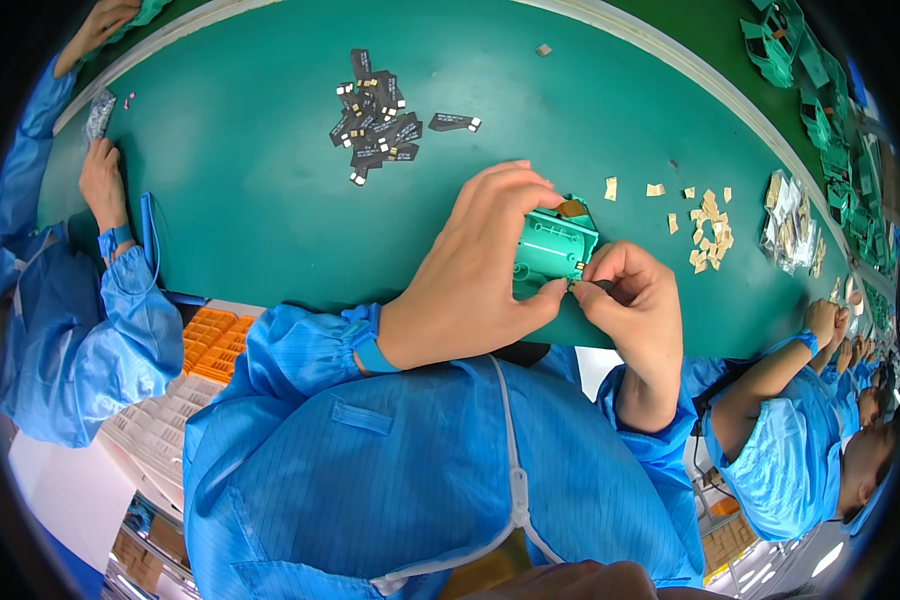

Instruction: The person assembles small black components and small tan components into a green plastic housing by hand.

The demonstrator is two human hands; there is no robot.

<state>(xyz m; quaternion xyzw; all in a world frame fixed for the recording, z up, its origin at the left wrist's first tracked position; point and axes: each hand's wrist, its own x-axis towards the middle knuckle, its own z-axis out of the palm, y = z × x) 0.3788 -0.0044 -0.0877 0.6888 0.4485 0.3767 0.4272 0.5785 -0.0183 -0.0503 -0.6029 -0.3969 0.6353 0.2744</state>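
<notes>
left arm: reaching forward in a blue sleeve, blue band at wrist | left hand (475,275): curling, fingers arching over, thumb pressing toward the right | right hand (635,300): pinching thumb and fingertips together, facing the left hand | hands: nearly touching, forearms converging

Long green work table (250,200), pale rim – orange trays (212,340), perhaps shelving below

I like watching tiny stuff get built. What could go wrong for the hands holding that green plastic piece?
The right hand pinches something tiny against the green plastic piece; it could slip and drop onto the green table. The left hand covers much of the piece, so aiming may be hard. A sleeve might also brush the loose tan bits nearby.
</notes>
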